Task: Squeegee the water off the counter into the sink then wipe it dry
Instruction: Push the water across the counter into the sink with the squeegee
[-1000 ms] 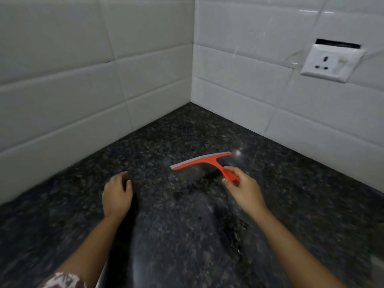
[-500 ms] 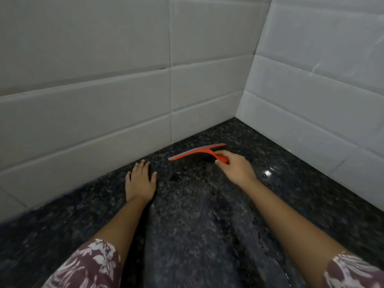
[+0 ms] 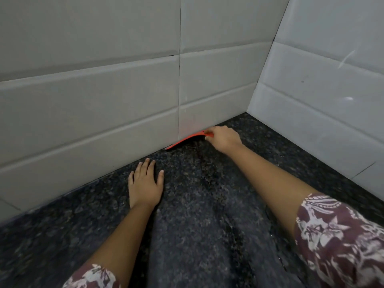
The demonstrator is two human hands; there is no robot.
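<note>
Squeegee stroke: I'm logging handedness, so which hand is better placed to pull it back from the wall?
Right hand: it grips the squeegee at the wall. Left hand lies flat on the counter.

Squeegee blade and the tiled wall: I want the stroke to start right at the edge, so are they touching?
Touching. The head view shows the squeegee lying along the foot of the tiled wall, no counter visible between, held by the right hand.

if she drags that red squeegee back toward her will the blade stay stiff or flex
The squeegee looks thin and plastic, so probably light. Its edge, set along the foot of the tiled wall, likely flexes slightly. The right hand grips the handle; the counter looks wet, so expect easy sliding.
</note>
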